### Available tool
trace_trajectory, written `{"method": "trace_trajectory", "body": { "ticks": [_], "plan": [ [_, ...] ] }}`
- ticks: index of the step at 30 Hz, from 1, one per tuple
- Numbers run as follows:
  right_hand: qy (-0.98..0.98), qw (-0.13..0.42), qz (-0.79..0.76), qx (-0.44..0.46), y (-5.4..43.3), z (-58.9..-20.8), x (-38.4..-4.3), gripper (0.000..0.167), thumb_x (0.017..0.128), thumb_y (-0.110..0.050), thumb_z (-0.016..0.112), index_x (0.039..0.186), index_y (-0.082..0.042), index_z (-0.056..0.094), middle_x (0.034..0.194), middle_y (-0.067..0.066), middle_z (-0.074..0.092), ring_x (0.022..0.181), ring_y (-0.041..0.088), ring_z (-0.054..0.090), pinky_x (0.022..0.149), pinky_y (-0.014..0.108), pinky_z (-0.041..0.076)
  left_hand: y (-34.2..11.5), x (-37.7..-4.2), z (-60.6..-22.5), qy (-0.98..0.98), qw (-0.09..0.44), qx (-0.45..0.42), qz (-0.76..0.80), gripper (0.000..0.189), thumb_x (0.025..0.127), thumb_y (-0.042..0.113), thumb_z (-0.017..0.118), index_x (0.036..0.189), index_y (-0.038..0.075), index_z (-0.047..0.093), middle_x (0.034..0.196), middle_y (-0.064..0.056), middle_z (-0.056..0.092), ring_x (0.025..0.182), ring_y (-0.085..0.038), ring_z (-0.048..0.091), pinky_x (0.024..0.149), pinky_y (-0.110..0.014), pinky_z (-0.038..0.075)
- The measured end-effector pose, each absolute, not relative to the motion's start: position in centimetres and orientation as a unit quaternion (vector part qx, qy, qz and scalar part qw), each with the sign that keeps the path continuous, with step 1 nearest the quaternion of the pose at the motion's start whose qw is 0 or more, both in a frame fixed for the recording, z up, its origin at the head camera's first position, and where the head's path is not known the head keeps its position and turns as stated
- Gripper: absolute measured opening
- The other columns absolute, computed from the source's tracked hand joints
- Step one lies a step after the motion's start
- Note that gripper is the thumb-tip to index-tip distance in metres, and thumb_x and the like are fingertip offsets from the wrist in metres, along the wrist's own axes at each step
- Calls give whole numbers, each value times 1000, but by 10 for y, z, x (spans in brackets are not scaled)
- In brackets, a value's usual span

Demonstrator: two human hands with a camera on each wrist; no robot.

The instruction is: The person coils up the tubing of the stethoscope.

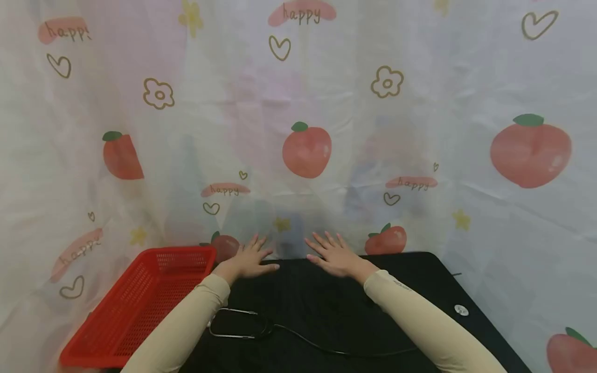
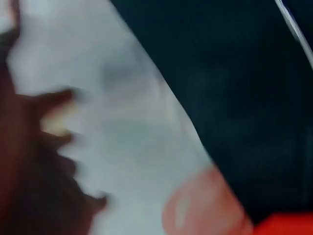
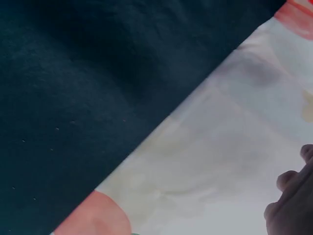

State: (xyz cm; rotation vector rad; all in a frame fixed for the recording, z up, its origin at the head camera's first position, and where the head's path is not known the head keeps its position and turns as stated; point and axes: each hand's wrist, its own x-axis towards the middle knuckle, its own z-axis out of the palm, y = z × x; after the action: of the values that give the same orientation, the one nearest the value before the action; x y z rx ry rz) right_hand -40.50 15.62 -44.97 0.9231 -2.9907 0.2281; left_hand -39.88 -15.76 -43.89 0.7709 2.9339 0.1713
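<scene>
Both hands reach forward near the far edge of a black table (image 1: pixel 298 295), fingers spread and holding nothing. The left hand (image 1: pixel 249 259) is beside the far right corner of a red plastic basket (image 1: pixel 140 254). To its right, a gap away, is the right hand (image 1: pixel 338 257). A stethoscope (image 1: pixel 233 336) lies on the table nearer the body, its metal ear tubes at the left and its black tubing running right, under the right forearm. Its round chest piece (image 1: pixel 461 310) shows beyond that forearm. The left hand (image 2: pixel 39 161) is blurred in the left wrist view.
A pale curtain (image 1: pixel 308 207) printed with fruit, hearts and flowers hangs behind the table and along both sides. The perforated basket takes up the table's left side. Black table surface lies between the forearms.
</scene>
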Motion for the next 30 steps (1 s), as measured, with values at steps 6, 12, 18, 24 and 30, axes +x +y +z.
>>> {"method": "trace_trajectory", "body": {
  "ticks": [6, 12, 18, 24, 30],
  "plan": [
    [-951, -46, 97, 291, 157, -459, -398, 71, 107, -64, 26, 167, -27, 16, 173, 9, 16, 160, 40, 11, 124, 64, 1, -152, -363, -458, 950, 219, 207, 82, 66, 92, 49, 71, 142, 7, 61, 152, -16, 53, 149, -38, 39, 119, -55, 34],
    [-933, -136, 84, 322, 147, -489, -360, 53, 103, -52, 56, 145, -18, 58, 124, 0, 68, 108, 15, 67, 97, 42, 52, -163, -338, -492, 938, 250, 202, 133, 64, 79, 39, 87, 134, 13, 65, 130, -7, 64, 124, -28, 60, 104, -47, 48],
    [-901, -183, 58, 388, 137, -519, -320, 23, 97, -43, 72, 105, -23, 64, 85, -13, 59, 70, 1, 53, 67, 27, 49, -183, -319, -526, 952, 155, 237, 112, 65, 65, 26, 98, 122, 21, 67, 111, -3, 58, 104, -27, 58, 89, -52, 51],
    [-904, -126, 9, 409, 138, -527, -308, 20, 97, -38, 72, 87, -25, 60, 80, -12, 52, 66, 2, 45, 61, 24, 42, -204, -314, -531, 970, 88, 206, 95, 66, 59, 14, 97, 117, 19, 65, 103, -3, 57, 100, -29, 55, 90, -55, 43],
    [-899, -90, 19, 428, 136, -538, -302, 22, 98, -36, 69, 85, -24, 56, 78, -13, 47, 64, 2, 40, 57, 23, 36, -202, -313, -533, 974, 100, 189, 74, 65, 58, 16, 95, 111, 14, 58, 98, -8, 59, 89, -32, 57, 84, -55, 48]
  ]
}}
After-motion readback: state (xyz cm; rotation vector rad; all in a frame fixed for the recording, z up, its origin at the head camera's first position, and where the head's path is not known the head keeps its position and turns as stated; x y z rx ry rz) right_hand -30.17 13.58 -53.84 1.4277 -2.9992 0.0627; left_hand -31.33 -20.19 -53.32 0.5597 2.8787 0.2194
